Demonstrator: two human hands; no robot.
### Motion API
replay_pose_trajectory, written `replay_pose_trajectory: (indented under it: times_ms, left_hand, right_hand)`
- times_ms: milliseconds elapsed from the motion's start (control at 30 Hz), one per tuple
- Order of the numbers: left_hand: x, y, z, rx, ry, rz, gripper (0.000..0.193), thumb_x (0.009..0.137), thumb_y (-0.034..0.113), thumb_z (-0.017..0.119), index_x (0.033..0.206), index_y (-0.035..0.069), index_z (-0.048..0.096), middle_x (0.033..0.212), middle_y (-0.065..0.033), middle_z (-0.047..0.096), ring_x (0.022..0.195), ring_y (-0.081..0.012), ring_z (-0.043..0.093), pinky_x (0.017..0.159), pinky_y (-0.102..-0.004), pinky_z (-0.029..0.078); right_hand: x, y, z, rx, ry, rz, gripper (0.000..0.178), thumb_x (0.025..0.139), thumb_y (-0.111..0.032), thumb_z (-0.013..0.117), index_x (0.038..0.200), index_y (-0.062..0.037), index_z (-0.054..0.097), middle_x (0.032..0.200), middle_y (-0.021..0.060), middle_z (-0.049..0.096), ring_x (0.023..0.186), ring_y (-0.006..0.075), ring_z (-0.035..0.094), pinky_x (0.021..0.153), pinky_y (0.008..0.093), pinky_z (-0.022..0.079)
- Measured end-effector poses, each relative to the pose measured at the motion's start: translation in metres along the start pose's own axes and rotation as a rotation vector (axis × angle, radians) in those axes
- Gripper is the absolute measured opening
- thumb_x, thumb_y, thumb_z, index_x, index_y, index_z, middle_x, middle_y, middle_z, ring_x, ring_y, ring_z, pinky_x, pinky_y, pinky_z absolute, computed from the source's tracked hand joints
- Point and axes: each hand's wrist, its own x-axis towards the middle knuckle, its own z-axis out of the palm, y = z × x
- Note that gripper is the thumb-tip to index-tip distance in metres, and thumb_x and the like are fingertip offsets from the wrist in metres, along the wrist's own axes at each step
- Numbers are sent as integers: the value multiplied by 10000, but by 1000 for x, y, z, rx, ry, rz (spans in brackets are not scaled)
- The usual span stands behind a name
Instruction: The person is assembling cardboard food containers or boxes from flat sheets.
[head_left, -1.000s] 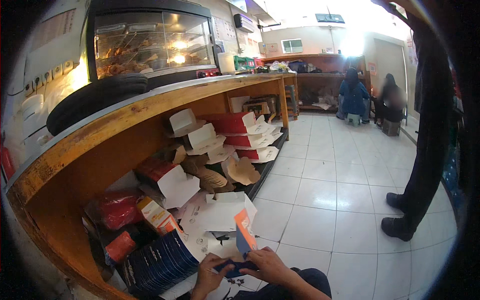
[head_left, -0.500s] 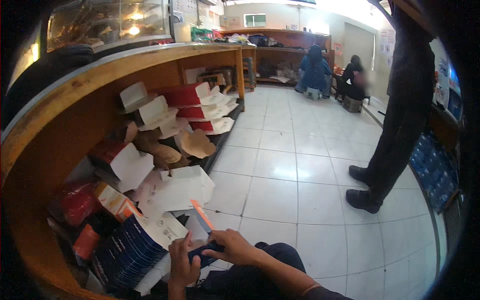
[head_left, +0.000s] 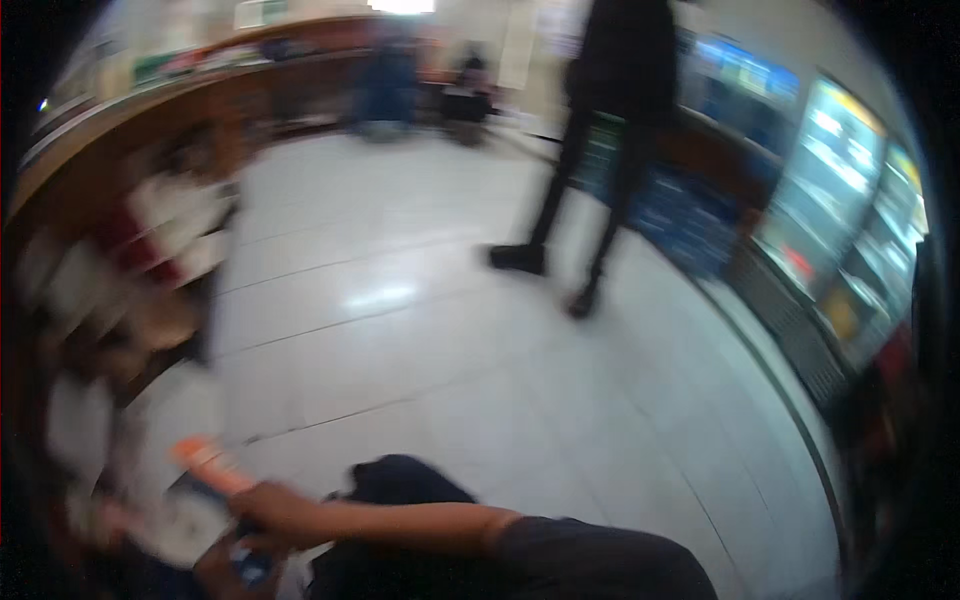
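Carton (head_left: 212, 465) in R hand (head_left: 272, 510), flr (head_left: 480, 400) rightwd

The carton (head_left: 212, 466) is blurred, the standing person (head_left: 625, 80) cut off (top edge).

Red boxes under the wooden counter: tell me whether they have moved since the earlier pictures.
No, not visibly: though blurred, the red boxes sit in the same place under the wooden counter; only the camera's view has swung to the right.
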Motion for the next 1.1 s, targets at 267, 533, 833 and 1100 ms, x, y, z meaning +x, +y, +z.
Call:
replay_pose_trajectory:
  times_ms: [267, 533, 833, 1100]
  left_hand:
    - [10, 48, 53, -97, 64, 142, 628, 673, 453, 794, 1154, 96, 605, 1096, -110, 562, 1021, -307, 534, 900, -463, 412]
    - [17, 72, 76, -174, 56, 194, 522, 775, 429, 710, 1166, 100, 603, 1104, -112, 585, 1016, -312, 556, 923, -467, 415]
    - [-40, 14, 60, -109, -10, 101, 416, 890, 402, 617, 1181, 105, 601, 1112, -114, 611, 1012, -316, 580, 949, -470, 417]
    - [-54, 22, 42, -232, -189, 126, 412, 827, 139, 659, 1217, 166, 531, 1025, -87, 615, 950, -298, 602, 859, -458, 482]
  right_hand:
    - [-74, 3, 25, -379, 160, 5, 393, 858, -444, 659, 1032, -97, 596, 997, 124, 645, 937, 314, 628, 815, 494, 474]
    - [-119, 45, 41, -631, 339, -244, 253, 882, -293, 579, 1021, -99, 666, 956, 120, 653, 869, 274, 630, 709, 389, 496]
    - [-115, 23, 34, -213, 207, 165, 287, 694, -211, 705, 902, -41, 603, 890, 159, 638, 882, 364, 608, 805, 461, 477]
    - [-108, 8, 20, -368, 154, 74, 483, 728, -401, 739, 1037, -57, 597, 956, 177, 595, 859, 367, 605, 769, 457, 481]
